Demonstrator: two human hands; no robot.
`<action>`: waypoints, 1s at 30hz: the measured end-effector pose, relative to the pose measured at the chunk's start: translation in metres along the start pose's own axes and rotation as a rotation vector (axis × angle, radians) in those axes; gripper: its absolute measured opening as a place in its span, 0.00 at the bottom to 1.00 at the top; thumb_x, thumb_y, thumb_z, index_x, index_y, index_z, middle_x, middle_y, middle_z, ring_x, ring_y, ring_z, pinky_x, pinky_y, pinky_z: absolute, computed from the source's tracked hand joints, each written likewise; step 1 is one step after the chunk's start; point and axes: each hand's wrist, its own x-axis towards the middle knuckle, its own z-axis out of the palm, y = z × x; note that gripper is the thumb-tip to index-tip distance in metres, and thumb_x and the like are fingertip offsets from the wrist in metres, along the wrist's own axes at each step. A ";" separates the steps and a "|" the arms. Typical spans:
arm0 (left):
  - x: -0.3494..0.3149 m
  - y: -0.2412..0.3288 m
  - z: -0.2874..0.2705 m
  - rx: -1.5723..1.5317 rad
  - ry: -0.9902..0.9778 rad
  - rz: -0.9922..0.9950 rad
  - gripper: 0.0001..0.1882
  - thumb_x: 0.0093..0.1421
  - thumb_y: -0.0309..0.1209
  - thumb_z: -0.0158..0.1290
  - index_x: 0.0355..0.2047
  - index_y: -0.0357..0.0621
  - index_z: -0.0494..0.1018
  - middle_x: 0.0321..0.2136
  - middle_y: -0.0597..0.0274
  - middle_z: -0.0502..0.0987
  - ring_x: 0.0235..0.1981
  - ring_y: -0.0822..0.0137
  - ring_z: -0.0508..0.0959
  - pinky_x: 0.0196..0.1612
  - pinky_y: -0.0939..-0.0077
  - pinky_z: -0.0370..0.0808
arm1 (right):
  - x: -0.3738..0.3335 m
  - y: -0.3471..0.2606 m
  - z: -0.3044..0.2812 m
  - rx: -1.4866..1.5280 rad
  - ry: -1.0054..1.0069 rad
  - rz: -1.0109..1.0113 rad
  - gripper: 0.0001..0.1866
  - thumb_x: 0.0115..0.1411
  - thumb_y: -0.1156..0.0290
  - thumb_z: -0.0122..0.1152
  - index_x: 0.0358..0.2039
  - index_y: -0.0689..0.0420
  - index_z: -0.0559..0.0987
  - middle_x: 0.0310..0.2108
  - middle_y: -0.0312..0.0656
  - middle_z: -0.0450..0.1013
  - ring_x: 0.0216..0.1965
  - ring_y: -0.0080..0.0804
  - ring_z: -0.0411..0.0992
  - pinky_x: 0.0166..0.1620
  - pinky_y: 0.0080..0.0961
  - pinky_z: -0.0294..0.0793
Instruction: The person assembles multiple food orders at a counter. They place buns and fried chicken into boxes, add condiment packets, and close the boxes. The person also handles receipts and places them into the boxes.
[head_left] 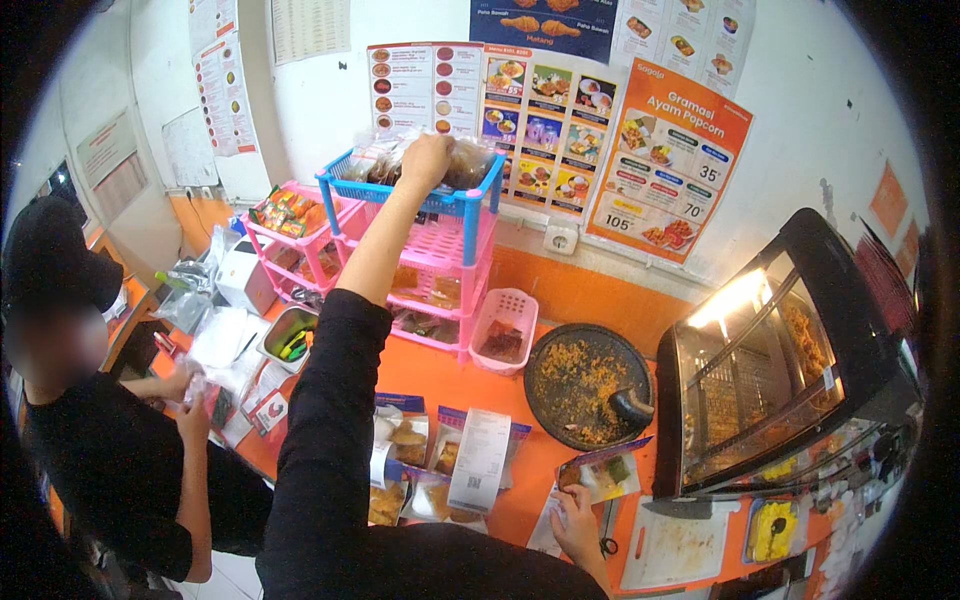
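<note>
My left hand point(428, 160) reaches up into the blue basket point(470, 200) on top of a pink plastic rack point(440, 285). Its fingers curl down among clear plastic packets point(372, 165) with dark contents; the fingertips are hidden. Low on the right, my right hand point(578, 525) pinches the lower edge of a clear-windowed food pouch point(605, 472) with green and brown contents. More filled pouches point(408, 440) stand on the orange counter to its left, with a white printed slip point(481, 460) on one of them.
A stone mortar point(570, 375) with crumbs and a pestle stands before the wall, beside a pink basket point(503, 330). A lit glass display warmer point(770, 350) is at right, a knife point(680, 508) and cutting board point(675, 545) below it. Another person point(110, 450) works at left.
</note>
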 end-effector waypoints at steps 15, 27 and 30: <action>-0.006 -0.031 -0.016 -0.190 -0.053 -0.093 0.15 0.67 0.39 0.45 0.43 0.38 0.64 0.35 0.34 0.77 0.40 0.34 0.77 0.41 0.45 0.71 | -0.004 0.001 0.000 -0.010 -0.023 -0.026 0.15 0.56 0.74 0.60 0.45 0.59 0.75 0.50 0.49 0.63 0.43 0.49 0.74 0.44 0.38 0.77; -0.033 0.017 -0.135 -0.173 0.384 0.492 0.12 0.60 0.30 0.50 0.43 0.41 0.75 0.37 0.49 0.78 0.44 0.52 0.76 0.51 0.57 0.70 | 0.023 -0.039 -0.026 0.007 0.122 -0.269 0.08 0.58 0.75 0.58 0.38 0.60 0.77 0.46 0.50 0.69 0.49 0.46 0.70 0.48 0.38 0.73; -0.113 0.064 -0.234 -1.125 -0.288 -0.134 0.13 0.62 0.32 0.51 0.46 0.43 0.73 0.42 0.47 0.75 0.47 0.53 0.74 0.49 0.60 0.72 | 0.055 -0.088 -0.046 0.317 0.239 -0.392 0.10 0.58 0.72 0.61 0.40 0.59 0.77 0.44 0.48 0.71 0.50 0.43 0.68 0.51 0.37 0.70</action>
